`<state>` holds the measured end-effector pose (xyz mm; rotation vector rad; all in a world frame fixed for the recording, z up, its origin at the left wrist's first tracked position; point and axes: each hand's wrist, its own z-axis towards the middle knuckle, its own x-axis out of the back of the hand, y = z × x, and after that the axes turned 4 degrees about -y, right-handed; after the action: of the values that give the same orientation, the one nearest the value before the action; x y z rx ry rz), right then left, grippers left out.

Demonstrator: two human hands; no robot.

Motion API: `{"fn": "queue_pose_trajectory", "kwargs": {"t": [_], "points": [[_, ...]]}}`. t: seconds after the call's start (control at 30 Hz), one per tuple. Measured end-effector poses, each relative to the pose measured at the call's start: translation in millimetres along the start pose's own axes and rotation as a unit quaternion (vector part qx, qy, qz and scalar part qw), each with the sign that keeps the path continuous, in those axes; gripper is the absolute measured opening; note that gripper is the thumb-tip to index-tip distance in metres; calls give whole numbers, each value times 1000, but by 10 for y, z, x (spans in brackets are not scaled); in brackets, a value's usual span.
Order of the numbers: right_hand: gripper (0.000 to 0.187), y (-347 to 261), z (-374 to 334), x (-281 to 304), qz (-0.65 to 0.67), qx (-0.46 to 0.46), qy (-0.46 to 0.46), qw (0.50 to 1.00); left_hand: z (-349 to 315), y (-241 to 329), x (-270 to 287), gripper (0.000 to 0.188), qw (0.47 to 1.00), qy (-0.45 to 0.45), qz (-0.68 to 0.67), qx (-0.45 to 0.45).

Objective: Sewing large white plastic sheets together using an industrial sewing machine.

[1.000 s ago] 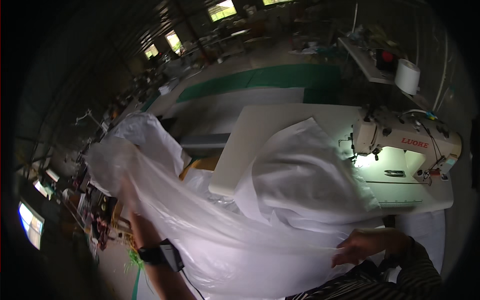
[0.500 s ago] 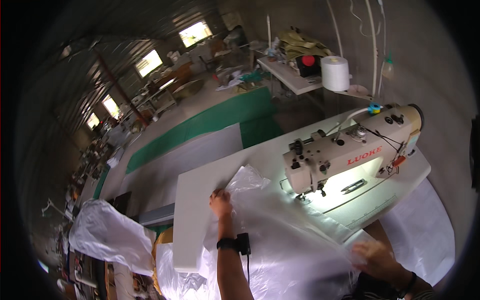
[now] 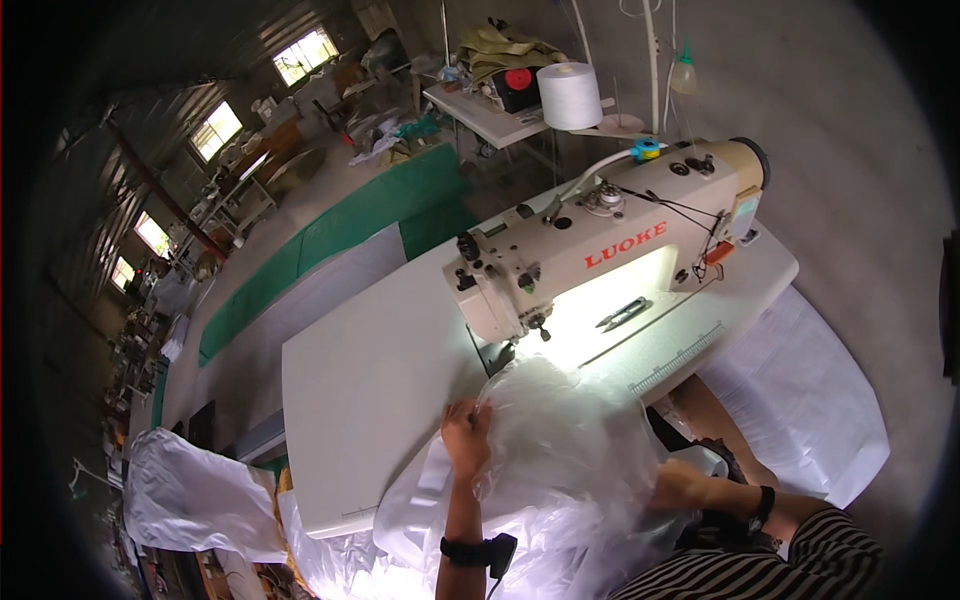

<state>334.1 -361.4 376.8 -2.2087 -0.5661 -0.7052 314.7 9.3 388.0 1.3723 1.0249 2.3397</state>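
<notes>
- The left hand (image 3: 464,440) is at the left margin of the translucent plastic sheet (image 3: 565,440), above the tabletop (image 3: 365,365). Its fingers are bent and drawn together — they have hold of the sheet's edge.
- The right hand (image 3: 684,486) is at the sheet's lower right side, near the front of the tabletop. Its fingers are blurred and partly hidden by the film, so I cannot tell how far they are open or whether they grip it.
- The sheet lies in loose folds between the two hands, covering part of the tabletop's front edge and spilling down toward the person. Its upper edge comes up just beside the needle end of the sewing machine (image 3: 620,240); whether it passes under the foot I cannot tell.
- Left of the left hand, the white tabletop stretches away to its long left edge, which leaves broad room sideways.
- To the right, room is tighter: the machine's arm spans the tabletop, with snips (image 3: 625,315) lying beneath it and a ruler strip (image 3: 676,356) along the front edge.
- Below that front edge, a white sheet (image 3: 810,390) hangs to the right, well apart from the left hand.
- A thread cone (image 3: 570,97) stands behind the machine; beyond the far edge, a green sheet (image 3: 330,260) is spread on the floor.
</notes>
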Motion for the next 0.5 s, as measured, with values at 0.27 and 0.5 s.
{"fn": "queue_pose_trajectory", "kwargs": {"t": [0.27, 0.5], "points": [[58, 554, -442, 621, 237, 74, 179, 952, -155, 115, -111, 12, 1000, -14, -18, -22], [68, 220, 384, 384, 249, 68, 124, 958, -32, 327, 106, 26, 972, -88, -219, 9]]}}
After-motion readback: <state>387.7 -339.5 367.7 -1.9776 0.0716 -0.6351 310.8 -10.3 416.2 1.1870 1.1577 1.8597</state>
